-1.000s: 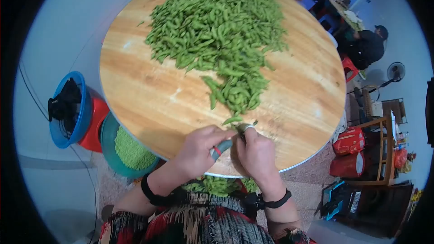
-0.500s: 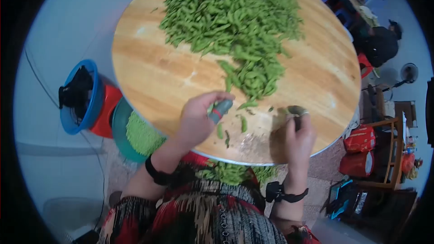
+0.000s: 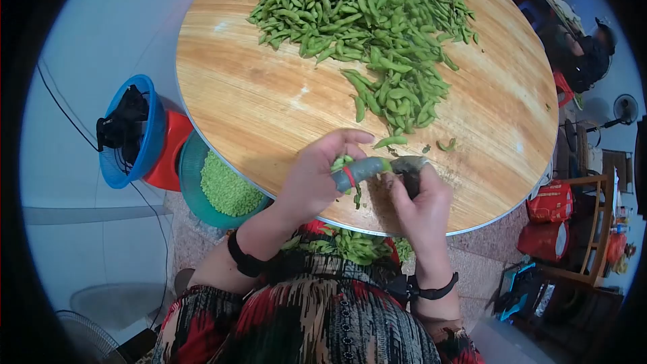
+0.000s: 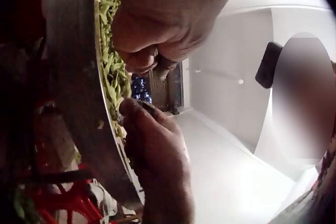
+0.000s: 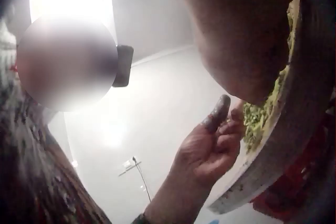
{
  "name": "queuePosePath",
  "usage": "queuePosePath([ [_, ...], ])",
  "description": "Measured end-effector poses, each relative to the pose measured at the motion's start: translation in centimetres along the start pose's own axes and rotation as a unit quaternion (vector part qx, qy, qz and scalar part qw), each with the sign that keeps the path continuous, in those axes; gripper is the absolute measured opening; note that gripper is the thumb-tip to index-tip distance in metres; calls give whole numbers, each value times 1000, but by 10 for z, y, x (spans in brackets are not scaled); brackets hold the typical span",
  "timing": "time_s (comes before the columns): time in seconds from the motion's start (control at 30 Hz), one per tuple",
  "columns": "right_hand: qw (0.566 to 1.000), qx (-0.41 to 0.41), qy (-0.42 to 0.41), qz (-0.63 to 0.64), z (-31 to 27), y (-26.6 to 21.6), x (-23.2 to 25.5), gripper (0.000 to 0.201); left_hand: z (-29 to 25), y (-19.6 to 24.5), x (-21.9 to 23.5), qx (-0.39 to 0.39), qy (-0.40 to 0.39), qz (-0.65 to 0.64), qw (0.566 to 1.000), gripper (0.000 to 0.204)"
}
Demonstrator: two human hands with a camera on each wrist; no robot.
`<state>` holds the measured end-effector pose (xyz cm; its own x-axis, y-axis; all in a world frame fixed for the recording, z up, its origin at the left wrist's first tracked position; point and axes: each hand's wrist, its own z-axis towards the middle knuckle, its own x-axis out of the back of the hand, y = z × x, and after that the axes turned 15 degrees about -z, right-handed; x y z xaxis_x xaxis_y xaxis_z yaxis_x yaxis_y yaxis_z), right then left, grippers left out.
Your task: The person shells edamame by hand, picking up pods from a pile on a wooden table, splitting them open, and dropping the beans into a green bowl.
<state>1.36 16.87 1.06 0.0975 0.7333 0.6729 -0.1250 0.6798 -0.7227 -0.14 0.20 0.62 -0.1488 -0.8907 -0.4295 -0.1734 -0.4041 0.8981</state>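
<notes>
In the head view my left hand holds green soybean pods in its curled fingers. Its thumb wears a grey cover with a red band. One pod shows its end at that thumb's tip, where my right hand pinches it between thumb and index finger. A dark grey cover sits on the right index finger. Both hands are over the near edge of the round wooden table. A large heap of pods spreads from the far side towards them.
A teal basin of shelled beans stands low at the left, beside a red stool and a blue basin holding black things. More pods lie below the table edge near my lap. An opened pod lies right of the hands.
My right hand moved away to the right, then came back beside the left. An opened pod now lies where it had been. The head view has shifted, so the table sits further right.
</notes>
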Motion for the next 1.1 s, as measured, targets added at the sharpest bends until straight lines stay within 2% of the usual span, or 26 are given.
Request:
queuePosePath([
  [0.03, 1000, -1, -1, -1, -1, 0, -2, 14, -1, -4, 1, 26, -37, -99, 994, 20],
  [0.1, 993, -15, -23, 112, -3, 1, -5, 14, 0, -7, -1, 42, -45, -120, 991, 21],
  [0.17, 994, -7, -55, 95, -4, 0, -1, 13, 2, -8, -3, 56, -53, -143, 987, 21],
  [0.23, 952, -98, -143, 253, -5, -6, 3, 16, 4, -7, -3, 43, -19, -106, 993, 19],
  [0.27, 951, -99, -148, 254, -5, -6, 7, 16, 4, -6, -4, 43, -14, -106, 993, 19],
  [0.33, 873, -134, -258, 391, -6, -3, 15, 26, 5, -3, -7, 40, 0, -60, 997, 16],
  [0.47, 850, -145, -280, 422, -7, 0, 13, 28, 4, -9, -7, 23, 3, -80, 997, 14],
  [0.53, 844, -172, -282, 422, -9, -1, 14, 24, 5, -12, -5, -27, 2, -16, 1000, 14],
  [0.57, 844, -172, -283, 422, -9, 0, 13, 24, 3, -11, -5, -27, 3, -16, 999, 14],
  [0.63, 853, -179, -273, 408, -10, 1, 11, 21, 0, -6, -8, -55, 8, 103, 993, 13],
  [0.67, 853, -179, -273, 408, -9, 0, 11, 21, 0, -7, -8, -56, 8, 103, 993, 13],
  [0.73, 803, -191, -280, 490, -10, -1, 13, 18, -1, -13, -7, -25, -59, -24, 998, 11],
  [0.77, 803, -191, -280, 490, -11, 0, 13, 18, -1, -15, -5, -25, -59, -24, 998, 11],
  [0.83, 741, -228, -299, 556, -15, 5, 12, 15, -1, -14, 0, 59, -131, -153, 978, 10],
  [0.87, 741, -228, -299, 556, -16, 5, 11, 15, -2, -12, -1, 59, -131, -152, 978, 10],
  [0.93, 811, -202, -261, 483, -15, 3, 8, 13, -4, 1, -10, 96, -94, -74, 988, 11],
  [0.97, 811, -202, -262, 483, -17, 4, 5, 13, -3, -6, -10, 95, -93, -74, 988, 11],
  [1.0, 885, -147, -207, 390, -19, 5, 0, 13, -1, -14, -13, 8, -89, -6, 996, 15],
  [1.03, 942, -88, -148, 288, -20, 6, -2, 12, -1, -18, -14, -79, -84, 61, 991, 19],
  [1.07, 942, -87, -149, 288, -19, 5, 0, 12, -4, -19, -14, -9, -74, 3, 997, 25],
  [1.1, 906, -136, -173, 362, -16, 5, 3, 12, -4, -20, -13, -10, -74, 3, 997, 25],
])
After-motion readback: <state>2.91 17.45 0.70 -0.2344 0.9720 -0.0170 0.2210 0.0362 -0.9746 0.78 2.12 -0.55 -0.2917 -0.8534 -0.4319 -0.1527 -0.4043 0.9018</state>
